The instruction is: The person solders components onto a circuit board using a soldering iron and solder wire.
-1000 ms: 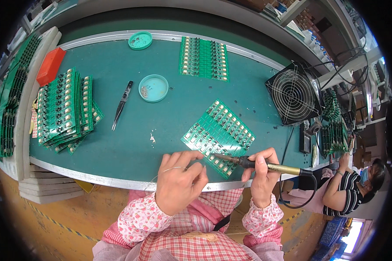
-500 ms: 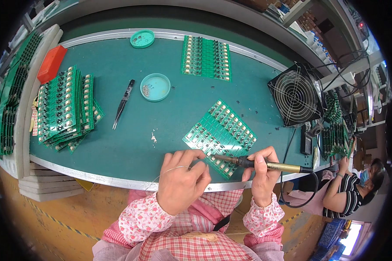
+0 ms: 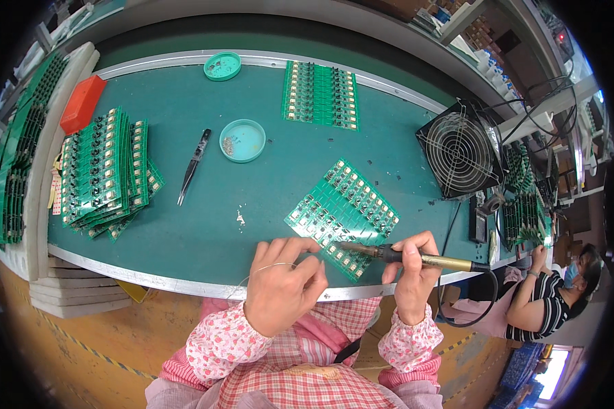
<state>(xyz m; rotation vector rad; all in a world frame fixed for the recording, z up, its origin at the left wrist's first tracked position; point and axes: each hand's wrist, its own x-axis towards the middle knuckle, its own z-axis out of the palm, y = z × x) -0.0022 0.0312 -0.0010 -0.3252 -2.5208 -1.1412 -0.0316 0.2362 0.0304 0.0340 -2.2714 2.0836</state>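
My right hand is wrapped round a soldering iron, its tip pointing left over the near part of a green circuit board panel. This panel lies aslant near the table's front edge, with rows of white and black parts on it. My left hand is closed at the panel's near left side, with a thin solder wire running through its fingers. The fingertips meet close to the iron's tip. Whether the tip touches the board I cannot tell.
Stacked circuit boards and a red box stand at the left. Tweezers lie near a round dish; another dish sits behind. A second panel lies at the back. Right are a fan and a co-worker.
Both hands hold nearly the same place. The whole view has shifted very slightly; the wire and the iron remain in my hands.
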